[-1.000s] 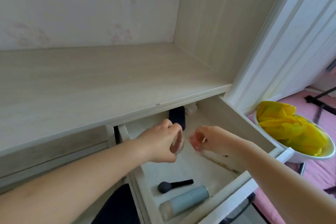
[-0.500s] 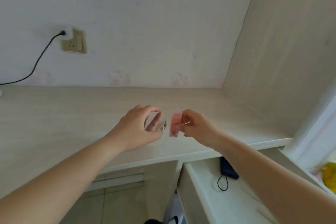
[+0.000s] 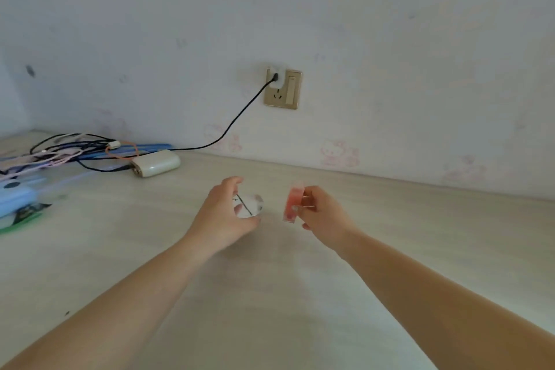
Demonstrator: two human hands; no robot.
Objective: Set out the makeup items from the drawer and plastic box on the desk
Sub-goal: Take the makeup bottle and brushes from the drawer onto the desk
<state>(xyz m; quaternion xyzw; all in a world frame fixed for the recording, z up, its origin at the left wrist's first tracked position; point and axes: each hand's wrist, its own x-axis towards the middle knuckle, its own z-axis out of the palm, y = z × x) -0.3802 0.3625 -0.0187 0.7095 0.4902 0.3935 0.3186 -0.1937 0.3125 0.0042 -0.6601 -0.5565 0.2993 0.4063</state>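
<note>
Head view: left hand (image 3: 223, 213) grasping clear round compact (image 3: 248, 205), right hand (image 3: 319, 211) pinching pink translucent case (image 3: 292, 204); both items held just above worktop (image 3: 270, 294), near each other.

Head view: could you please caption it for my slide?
Left hand holds a clear round case, right hand a pink case, above the desk.

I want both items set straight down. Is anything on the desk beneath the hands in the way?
Nothing visible: the desk under the clear jar and pink case is bare; the cables lie far left.
</note>
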